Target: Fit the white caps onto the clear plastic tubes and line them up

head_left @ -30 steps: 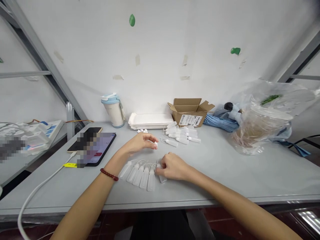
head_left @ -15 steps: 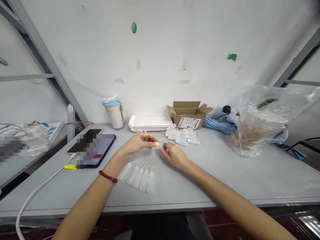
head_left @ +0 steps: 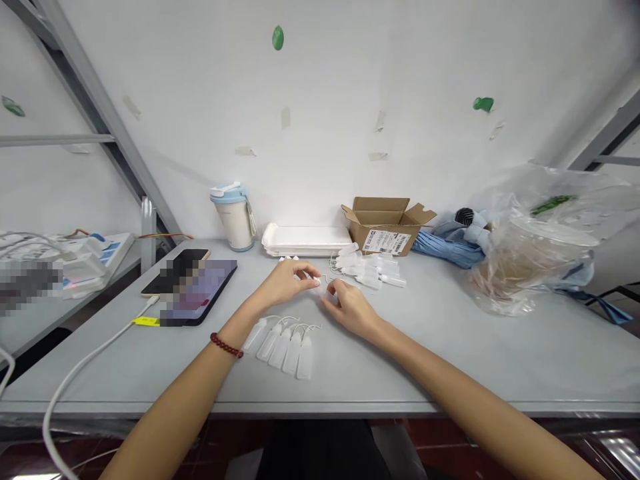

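My left hand (head_left: 290, 281), closed in a pinch, holds a small white cap-like piece (head_left: 317, 283) between thumb and fingertips. Close beside it, my right hand (head_left: 349, 307) has its fingers bent around a translucent piece (head_left: 324, 293), apparently the body of a small flat bottle; the fingers partly hide it. Below my hands, several translucent flat bottles (head_left: 280, 350) with thin white cords lie side by side on the grey table. Beyond my right hand is a loose heap of similar bottles (head_left: 370, 268).
White trays (head_left: 305, 239) are stacked by the wall, between a blue-lidded tumbler (head_left: 236, 217) and an open cardboard box (head_left: 383, 227). Two phones (head_left: 210, 290) and a white cable (head_left: 95, 350) lie at left. Blue cloth (head_left: 450, 247) and a plastic-wrapped container (head_left: 530, 260) are at right.
The whole view has shifted slightly, so the scene sits a little further right and higher. Both hands keep nearly the same pinched pose over the small pieces.
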The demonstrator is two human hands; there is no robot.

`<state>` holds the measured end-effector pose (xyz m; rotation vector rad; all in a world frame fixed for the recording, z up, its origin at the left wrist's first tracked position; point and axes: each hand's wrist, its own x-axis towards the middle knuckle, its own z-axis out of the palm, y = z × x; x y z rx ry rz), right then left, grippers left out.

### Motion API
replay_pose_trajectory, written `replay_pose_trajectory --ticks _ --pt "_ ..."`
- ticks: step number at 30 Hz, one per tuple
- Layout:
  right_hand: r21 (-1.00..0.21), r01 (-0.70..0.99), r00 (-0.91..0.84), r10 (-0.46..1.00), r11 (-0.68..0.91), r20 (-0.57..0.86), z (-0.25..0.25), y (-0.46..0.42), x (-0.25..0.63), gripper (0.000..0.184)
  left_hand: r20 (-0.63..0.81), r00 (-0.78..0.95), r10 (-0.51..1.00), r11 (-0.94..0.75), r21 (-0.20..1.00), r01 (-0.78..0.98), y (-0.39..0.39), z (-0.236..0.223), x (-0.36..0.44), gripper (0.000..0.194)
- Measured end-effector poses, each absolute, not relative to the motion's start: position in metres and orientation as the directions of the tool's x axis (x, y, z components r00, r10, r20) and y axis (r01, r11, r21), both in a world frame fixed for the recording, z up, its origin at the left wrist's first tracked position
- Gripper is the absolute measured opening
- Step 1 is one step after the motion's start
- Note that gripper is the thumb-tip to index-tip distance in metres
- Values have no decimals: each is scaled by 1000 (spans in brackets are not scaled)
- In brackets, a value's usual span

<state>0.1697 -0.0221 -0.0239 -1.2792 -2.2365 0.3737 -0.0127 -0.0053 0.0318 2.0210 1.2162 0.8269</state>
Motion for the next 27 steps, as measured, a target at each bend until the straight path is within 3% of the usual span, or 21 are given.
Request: replay_pose_trajectory --ticks 7,19,27 --pt "-526 688 -383 866 500 322 -22 -23 170 14 29 372 928 -219 850 479 -8 34 -11 26" --pt "-516 656 -359 829 551 429 -24 -24 171 13 -4 364 931 -151 906 396 -7 35 -11 25" --pt "-488 645 -378 801 588 465 -18 -22 176 11 52 340 939 -174 924 340 -6 30 -8 23"
